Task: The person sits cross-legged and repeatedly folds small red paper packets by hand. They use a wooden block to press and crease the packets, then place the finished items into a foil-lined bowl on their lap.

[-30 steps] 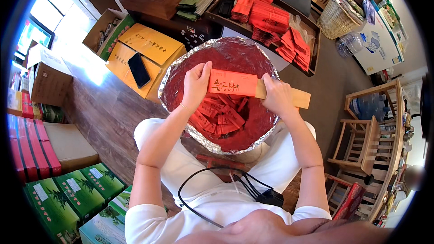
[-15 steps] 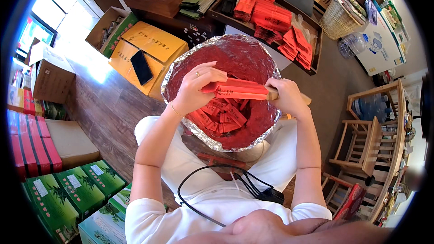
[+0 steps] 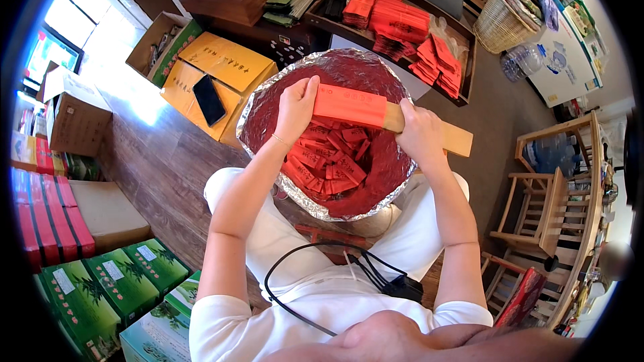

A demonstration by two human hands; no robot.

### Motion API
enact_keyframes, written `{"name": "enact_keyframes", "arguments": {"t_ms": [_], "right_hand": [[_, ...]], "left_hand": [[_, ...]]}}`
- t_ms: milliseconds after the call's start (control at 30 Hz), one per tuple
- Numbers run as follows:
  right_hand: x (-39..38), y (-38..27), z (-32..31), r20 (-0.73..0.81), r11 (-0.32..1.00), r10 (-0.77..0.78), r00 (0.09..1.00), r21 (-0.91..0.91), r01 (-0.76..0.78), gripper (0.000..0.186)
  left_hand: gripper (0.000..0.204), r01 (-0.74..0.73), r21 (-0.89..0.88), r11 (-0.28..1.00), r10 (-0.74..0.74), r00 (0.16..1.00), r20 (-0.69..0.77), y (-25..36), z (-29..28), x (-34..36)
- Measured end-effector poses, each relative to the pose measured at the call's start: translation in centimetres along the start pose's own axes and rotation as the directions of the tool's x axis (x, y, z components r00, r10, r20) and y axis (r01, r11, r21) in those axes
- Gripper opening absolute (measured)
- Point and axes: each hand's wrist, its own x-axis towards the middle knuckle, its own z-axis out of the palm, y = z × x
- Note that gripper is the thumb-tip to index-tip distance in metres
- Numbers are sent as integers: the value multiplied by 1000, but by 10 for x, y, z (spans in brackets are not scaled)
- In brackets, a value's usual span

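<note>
A red paper sleeve with dark printing spans the space between my hands, its flat face turned up. My left hand pinches the sleeve's left end between thumb and fingers. A flat wooden slat runs into the sleeve's right end; how far in is hidden. My right hand is wrapped round the slat beside the sleeve's mouth, with the bare end sticking out to the right. Below sits a round red-lined tub with a crinkled foil rim, between my knees. Several small folded red paper packets lie heaped in it.
Beyond the tub, a dark tray holds stacks of red paper sleeves. Left of the tub, a phone lies on yellow boxes. Green cartons stand near left, wooden chairs on the right.
The red sleeve has turned from edge-up to flat face up and moved slightly away from me. More of the slat shows at right. My left fingers have closed to a pinch at the sleeve's end.
</note>
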Motion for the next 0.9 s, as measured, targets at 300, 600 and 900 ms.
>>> {"name": "enact_keyframes", "arguments": {"t_ms": [300, 600, 900], "right_hand": [[-3, 7, 6, 17, 992, -105, 994, 75, 103, 44], [-8, 3, 3, 153, 991, -83, 985, 118, 65, 46], [-7, 52, -8, -179, 971, 230, 957, 110, -212, 32]], "left_hand": [[39, 125, -233, 964, -126, 992, 9, 17, -2, -23], [31, 316, -437, 842, -272, 949, 162, 7, -8, -23], [31, -231, 50, 972, 234, 909, -345, 13, -75, 6]]}}
